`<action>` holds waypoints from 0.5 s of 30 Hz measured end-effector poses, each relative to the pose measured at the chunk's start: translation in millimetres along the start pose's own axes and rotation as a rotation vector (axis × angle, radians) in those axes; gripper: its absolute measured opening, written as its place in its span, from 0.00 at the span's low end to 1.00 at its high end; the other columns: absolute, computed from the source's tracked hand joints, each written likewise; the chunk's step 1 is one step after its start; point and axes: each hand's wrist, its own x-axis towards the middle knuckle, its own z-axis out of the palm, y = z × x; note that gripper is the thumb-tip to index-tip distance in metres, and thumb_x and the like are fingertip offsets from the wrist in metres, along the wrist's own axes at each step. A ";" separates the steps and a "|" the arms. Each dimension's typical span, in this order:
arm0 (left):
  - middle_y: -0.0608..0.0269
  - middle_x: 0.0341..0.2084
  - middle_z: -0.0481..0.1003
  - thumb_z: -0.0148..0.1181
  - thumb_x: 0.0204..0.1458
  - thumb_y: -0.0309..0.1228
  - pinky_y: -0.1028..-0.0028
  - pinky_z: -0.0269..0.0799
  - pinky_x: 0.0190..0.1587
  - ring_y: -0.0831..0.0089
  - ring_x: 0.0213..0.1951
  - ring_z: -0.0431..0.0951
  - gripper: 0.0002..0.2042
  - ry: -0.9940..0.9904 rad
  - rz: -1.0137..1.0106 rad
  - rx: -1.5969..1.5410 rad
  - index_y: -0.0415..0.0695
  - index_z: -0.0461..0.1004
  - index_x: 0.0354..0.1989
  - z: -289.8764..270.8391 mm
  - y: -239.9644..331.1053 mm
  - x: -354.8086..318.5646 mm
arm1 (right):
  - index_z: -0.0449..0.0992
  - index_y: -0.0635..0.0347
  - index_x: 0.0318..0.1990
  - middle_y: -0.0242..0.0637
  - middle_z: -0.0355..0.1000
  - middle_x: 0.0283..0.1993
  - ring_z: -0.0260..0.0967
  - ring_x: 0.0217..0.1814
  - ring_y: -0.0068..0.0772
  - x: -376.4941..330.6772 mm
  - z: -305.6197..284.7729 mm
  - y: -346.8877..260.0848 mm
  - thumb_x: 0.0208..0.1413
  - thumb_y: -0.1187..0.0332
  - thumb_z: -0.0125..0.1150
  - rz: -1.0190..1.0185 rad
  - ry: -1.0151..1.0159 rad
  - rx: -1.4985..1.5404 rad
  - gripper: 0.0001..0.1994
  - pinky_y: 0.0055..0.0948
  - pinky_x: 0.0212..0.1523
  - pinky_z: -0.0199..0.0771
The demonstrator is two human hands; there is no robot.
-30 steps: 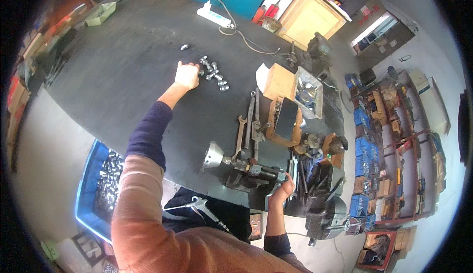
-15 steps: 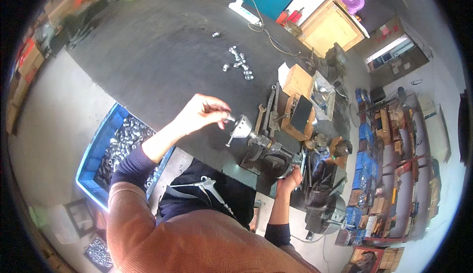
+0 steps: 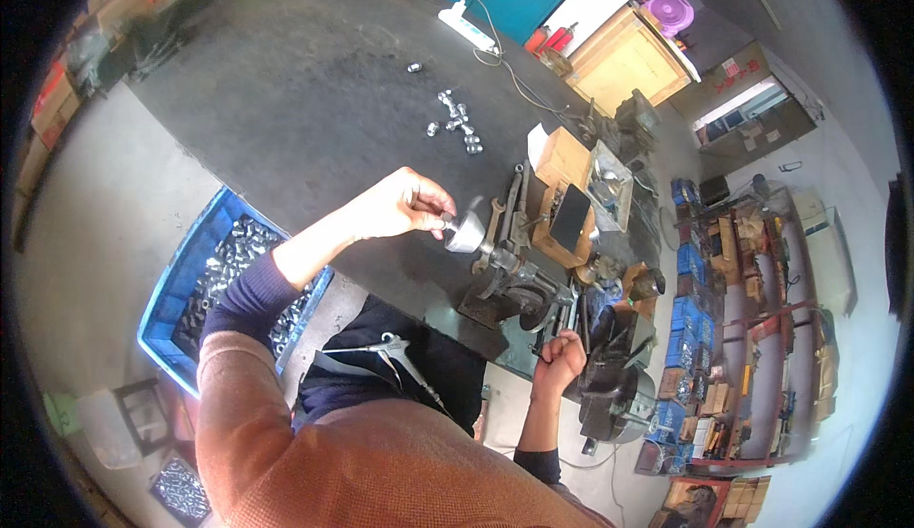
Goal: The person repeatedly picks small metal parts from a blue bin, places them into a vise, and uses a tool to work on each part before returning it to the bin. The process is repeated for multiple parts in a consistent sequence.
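Observation:
My left hand (image 3: 405, 206) is closed in a pinch on a small metal fitting (image 3: 447, 222) at the front of a silver chuck (image 3: 466, 233). The fingers partly hide that fitting. The chuck sits on the end of a dark bench-mounted spindle device (image 3: 524, 285). At the device's other end, my right hand (image 3: 560, 364) is closed around a thin crank handle (image 3: 539, 351), mostly covered by the fingers. Several shiny metal fittings (image 3: 460, 120) lie loose farther back on the dark bench. An air blow gun (image 3: 405, 364) rests on dark cloth over my lap.
A blue crate (image 3: 171, 323) full of metal fittings stands at my left. Right of the chuck are wrenches (image 3: 509, 209), a cardboard box with a phone (image 3: 570, 219) on it, and a bench vise (image 3: 614, 395). A power strip (image 3: 466, 28) lies on the bench's far side.
The chuck has turned: its protruding bar, below it before, now shows near its top. My right hand has shifted slightly downward. My left hand keeps pinching at the chuck's front.

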 end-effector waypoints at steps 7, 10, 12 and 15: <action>0.60 0.28 0.75 0.54 0.48 0.18 0.78 0.70 0.38 0.77 0.31 0.75 0.08 0.043 0.033 0.079 0.33 0.72 0.38 9.9 2.3 -6.0 | 0.67 0.63 0.24 0.25 0.50 0.13 0.40 0.12 0.15 35.2 27.0 -43.4 0.47 0.70 0.43 -0.090 -0.084 0.034 0.07 0.17 0.11 0.36; 0.59 0.27 0.75 0.53 0.49 0.19 0.78 0.71 0.36 0.77 0.29 0.75 0.08 0.111 0.049 0.059 0.33 0.72 0.38 17.9 -3.1 -9.7 | 0.67 0.62 0.25 0.24 0.49 0.13 0.41 0.13 0.15 67.8 40.3 -43.3 0.46 0.71 0.43 -0.024 -0.004 0.071 0.07 0.16 0.11 0.36; 0.58 0.27 0.75 0.53 0.49 0.20 0.78 0.71 0.35 0.77 0.28 0.75 0.09 0.160 0.030 -0.003 0.32 0.71 0.39 22.6 -4.2 -12.2 | 0.68 0.62 0.25 0.24 0.48 0.14 0.42 0.14 0.15 86.2 46.2 -34.1 0.45 0.71 0.44 -0.074 -0.033 0.106 0.07 0.16 0.12 0.37; 0.58 0.26 0.75 0.53 0.50 0.21 0.79 0.71 0.33 0.78 0.27 0.74 0.09 0.208 0.105 0.142 0.32 0.71 0.40 27.1 -1.8 -13.8 | 0.68 0.65 0.24 0.25 0.51 0.13 0.43 0.12 0.16 111.2 52.0 -11.3 0.45 0.70 0.43 -0.136 0.040 -0.037 0.08 0.16 0.12 0.38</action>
